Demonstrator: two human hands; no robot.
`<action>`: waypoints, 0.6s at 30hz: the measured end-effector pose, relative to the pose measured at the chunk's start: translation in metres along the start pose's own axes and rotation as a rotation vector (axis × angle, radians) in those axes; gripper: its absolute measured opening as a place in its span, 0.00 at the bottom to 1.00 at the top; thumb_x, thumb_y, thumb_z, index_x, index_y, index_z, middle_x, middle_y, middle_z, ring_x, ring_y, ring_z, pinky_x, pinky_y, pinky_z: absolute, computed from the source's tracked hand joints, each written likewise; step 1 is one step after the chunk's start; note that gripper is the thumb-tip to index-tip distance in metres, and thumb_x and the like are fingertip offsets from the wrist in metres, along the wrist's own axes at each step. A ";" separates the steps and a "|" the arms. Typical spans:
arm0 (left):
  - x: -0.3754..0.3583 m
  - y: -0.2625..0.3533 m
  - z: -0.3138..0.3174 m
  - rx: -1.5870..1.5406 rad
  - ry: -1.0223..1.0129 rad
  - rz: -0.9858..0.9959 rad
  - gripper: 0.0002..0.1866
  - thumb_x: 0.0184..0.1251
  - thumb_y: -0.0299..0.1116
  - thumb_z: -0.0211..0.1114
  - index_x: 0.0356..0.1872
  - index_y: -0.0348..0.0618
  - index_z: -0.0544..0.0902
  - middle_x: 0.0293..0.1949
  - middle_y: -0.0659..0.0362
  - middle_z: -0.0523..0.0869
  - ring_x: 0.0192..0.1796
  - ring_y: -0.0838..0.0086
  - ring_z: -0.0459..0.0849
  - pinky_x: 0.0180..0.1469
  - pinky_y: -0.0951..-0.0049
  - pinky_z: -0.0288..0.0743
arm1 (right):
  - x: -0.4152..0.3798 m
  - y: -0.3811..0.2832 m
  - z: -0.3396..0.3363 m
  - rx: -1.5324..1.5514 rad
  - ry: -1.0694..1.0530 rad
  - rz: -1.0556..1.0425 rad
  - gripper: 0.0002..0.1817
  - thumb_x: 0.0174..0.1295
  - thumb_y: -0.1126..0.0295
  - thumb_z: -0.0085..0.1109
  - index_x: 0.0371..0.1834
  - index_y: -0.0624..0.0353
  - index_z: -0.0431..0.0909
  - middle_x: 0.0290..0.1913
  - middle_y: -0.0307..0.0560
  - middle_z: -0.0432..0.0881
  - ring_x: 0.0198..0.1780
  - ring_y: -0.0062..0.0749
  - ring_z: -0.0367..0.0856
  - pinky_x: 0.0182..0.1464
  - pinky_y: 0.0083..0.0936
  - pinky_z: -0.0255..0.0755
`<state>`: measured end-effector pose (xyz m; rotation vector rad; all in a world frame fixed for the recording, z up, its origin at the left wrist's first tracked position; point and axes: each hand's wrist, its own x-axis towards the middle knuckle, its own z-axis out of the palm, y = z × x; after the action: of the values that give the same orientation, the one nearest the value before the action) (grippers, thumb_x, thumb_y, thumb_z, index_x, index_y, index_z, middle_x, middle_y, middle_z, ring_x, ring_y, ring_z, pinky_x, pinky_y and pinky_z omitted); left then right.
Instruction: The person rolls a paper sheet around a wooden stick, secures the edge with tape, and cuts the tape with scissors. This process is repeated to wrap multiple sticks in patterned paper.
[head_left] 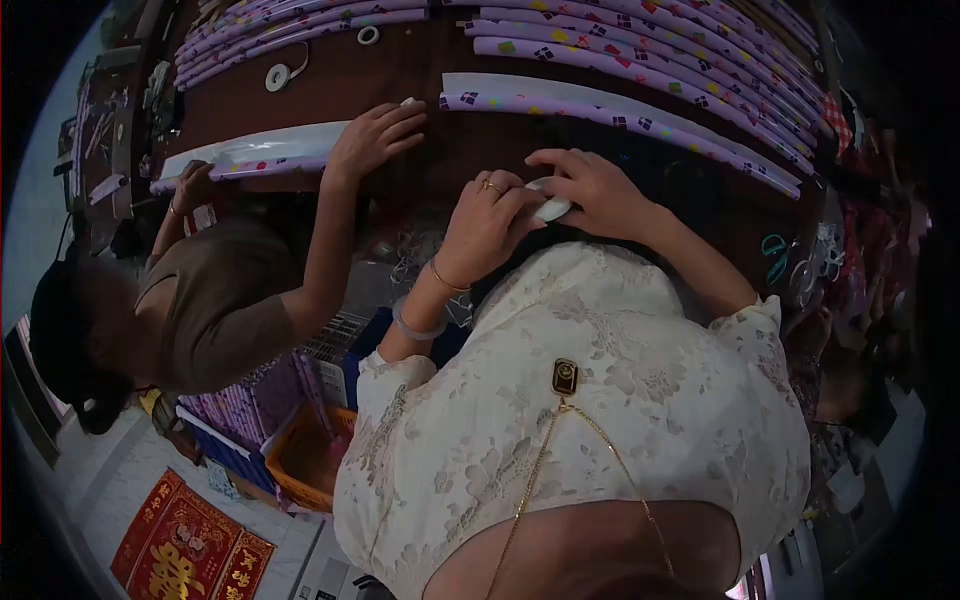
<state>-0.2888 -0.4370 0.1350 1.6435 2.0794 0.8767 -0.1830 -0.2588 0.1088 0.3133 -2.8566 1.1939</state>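
My left hand (484,222) and my right hand (603,200) come together at the near edge of the dark table. Between them is a white roll of tape (553,208), pinched by the fingers of both hands. Part of the roll is hidden behind my fingers. Just beyond my hands lies a long roll of purple patterned wrapping paper (620,122), with a white strip of its paper showing along the far side.
More purple rolls (640,65) lie stacked at the back. Two white tape rolls (277,77) rest at the far left. To my left, a co-worker's hand (375,140) is over another roll (270,165). Teal-handled scissors (774,256) lie at right; an orange basket (300,490) stands below.
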 end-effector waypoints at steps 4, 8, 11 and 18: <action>0.005 0.005 0.003 -0.576 0.150 -0.282 0.20 0.55 0.30 0.65 0.49 0.42 0.74 0.40 0.59 0.73 0.45 0.73 0.72 0.47 0.79 0.67 | -0.021 -0.002 -0.015 0.227 0.110 0.100 0.14 0.50 0.76 0.58 0.41 0.58 0.71 0.55 0.44 0.69 0.47 0.34 0.72 0.48 0.26 0.65; 0.012 -0.022 0.002 -0.692 0.241 -0.512 0.17 0.61 0.37 0.59 0.49 0.41 0.76 0.40 0.61 0.76 0.41 0.79 0.74 0.44 0.76 0.69 | -0.039 0.003 -0.027 0.645 0.251 0.194 0.06 0.62 0.72 0.49 0.39 0.60 0.70 0.55 0.48 0.69 0.43 0.24 0.68 0.48 0.21 0.62; 0.022 -0.021 0.002 -0.771 0.102 -0.623 0.17 0.67 0.42 0.52 0.48 0.41 0.77 0.38 0.63 0.78 0.40 0.82 0.74 0.43 0.80 0.67 | -0.044 0.004 -0.028 0.770 0.280 0.260 0.07 0.64 0.69 0.46 0.39 0.61 0.70 0.54 0.48 0.69 0.45 0.24 0.68 0.50 0.21 0.61; 0.038 -0.025 0.010 -1.340 -0.104 -0.738 0.16 0.65 0.45 0.54 0.40 0.43 0.80 0.34 0.66 0.80 0.39 0.85 0.75 0.40 0.85 0.65 | -0.048 0.011 -0.024 0.752 0.256 0.212 0.07 0.64 0.68 0.47 0.39 0.60 0.71 0.54 0.49 0.69 0.52 0.28 0.67 0.54 0.25 0.60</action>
<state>-0.3116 -0.4020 0.1153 0.1881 1.2130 1.3409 -0.1397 -0.2267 0.1131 -0.1365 -2.1590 2.1337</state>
